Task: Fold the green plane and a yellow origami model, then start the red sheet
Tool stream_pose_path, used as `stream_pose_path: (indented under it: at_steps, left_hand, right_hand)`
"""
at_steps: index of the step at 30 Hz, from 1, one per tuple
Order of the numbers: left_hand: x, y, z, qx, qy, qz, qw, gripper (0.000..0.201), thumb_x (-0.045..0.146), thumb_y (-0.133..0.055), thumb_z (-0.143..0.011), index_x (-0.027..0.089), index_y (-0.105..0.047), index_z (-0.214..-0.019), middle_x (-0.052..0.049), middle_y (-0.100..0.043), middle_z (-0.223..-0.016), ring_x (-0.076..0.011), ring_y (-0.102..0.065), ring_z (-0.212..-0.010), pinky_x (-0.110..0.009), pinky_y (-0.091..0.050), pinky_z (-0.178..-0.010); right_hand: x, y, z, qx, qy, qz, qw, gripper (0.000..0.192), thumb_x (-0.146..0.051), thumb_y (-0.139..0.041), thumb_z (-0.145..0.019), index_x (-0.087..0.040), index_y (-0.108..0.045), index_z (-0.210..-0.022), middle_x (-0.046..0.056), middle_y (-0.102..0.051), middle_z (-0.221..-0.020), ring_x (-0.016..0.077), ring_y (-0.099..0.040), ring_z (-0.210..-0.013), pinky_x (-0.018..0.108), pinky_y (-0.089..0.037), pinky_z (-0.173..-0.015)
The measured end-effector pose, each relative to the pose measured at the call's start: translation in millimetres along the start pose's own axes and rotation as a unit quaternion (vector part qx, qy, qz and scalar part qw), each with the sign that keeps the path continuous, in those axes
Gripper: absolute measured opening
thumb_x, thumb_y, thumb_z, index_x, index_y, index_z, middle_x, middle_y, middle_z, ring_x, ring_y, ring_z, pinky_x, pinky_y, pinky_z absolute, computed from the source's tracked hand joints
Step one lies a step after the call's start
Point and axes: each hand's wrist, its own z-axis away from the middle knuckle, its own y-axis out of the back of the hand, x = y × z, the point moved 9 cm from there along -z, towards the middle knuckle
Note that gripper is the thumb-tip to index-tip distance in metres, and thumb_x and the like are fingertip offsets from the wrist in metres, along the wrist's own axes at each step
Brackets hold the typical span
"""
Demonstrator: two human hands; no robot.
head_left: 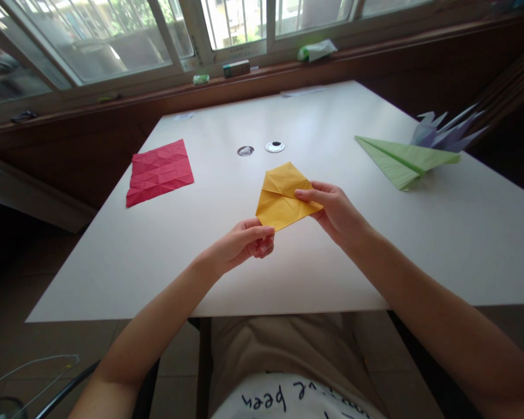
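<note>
A folded yellow sheet of origami paper [283, 201] is held up above the table, between both hands. My left hand [248, 241] pinches its lower left corner, thumb on top and fingers curled beneath. At the right edge, my right hand [334, 209] grips the paper with the thumb lying over its face and the other fingers behind. Creases run across the yellow surface, and its outline has several corners. The underside of the paper is hidden.
On the white table [157, 262] lie a creased red paper [160, 171] at left, a green paper plane [402, 160] and purple folded paper cranes [445, 137] at right. Two round inserts, one a silver ring [268, 148], sit mid-table. Small packets [236, 68] line the windowsill.
</note>
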Motion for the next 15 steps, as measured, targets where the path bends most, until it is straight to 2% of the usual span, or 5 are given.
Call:
stream_pose_path:
  at_steps: [3, 6, 10, 15]
  left_hand:
    - [2, -2.1, 1, -0.008, -0.011, -0.016, 1.000, 0.020, 0.025, -0.066, -0.074, 0.014, -0.055, -0.061, 0.005, -0.049, -0.046, -0.0044, -0.044, -0.044, -0.018, -0.029, -0.044]
    - [4, -3.2, 2, -0.005, -0.022, -0.076, 0.997, 0.024, 0.029, -0.064, -0.076, 0.013, -0.056, -0.060, 0.003, -0.052, -0.047, -0.0060, -0.047, -0.046, -0.020, -0.031, -0.046]
    - [12, 2.2, 4, 0.047, -0.074, -0.131, 0.987, 0.036, 0.043, -0.054, -0.082, 0.013, -0.057, -0.062, 0.000, -0.057, -0.051, -0.0078, -0.048, -0.047, -0.022, -0.034, -0.048]
    - [21, 8.3, 10, 0.099, -0.139, -0.182, 0.968, 0.040, 0.047, -0.054, -0.081, 0.015, -0.051, -0.057, 0.002, -0.051, -0.047, -0.0069, -0.044, -0.045, -0.022, -0.034, -0.048]
  right_hand:
    - [-1, 1, -1, -0.001, 0.005, -0.001, 1.000, 0.009, -0.019, -0.068, -0.068, -0.015, -0.068, -0.076, 0.002, -0.063, -0.076, 0.0126, -0.057, -0.071, 0.023, -0.044, -0.064]
    - [-2, 1, -2, -0.016, 0.002, -0.003, 1.000, 0.010, -0.020, -0.068, -0.068, -0.015, -0.068, -0.076, 0.002, -0.064, -0.077, 0.0133, -0.058, -0.072, 0.024, -0.044, -0.065]
    - [0, -5, 0, -0.053, -0.014, 0.004, 0.998, 0.009, -0.021, -0.068, -0.069, -0.015, -0.067, -0.075, 0.003, -0.065, -0.074, 0.0149, -0.059, -0.072, 0.026, -0.045, -0.067]
    - [-1, -11, 3, -0.077, -0.015, 0.011, 0.997, 0.008, -0.023, -0.067, -0.070, -0.016, -0.066, -0.074, 0.001, -0.065, -0.072, 0.0141, -0.059, -0.069, 0.026, -0.044, -0.065]
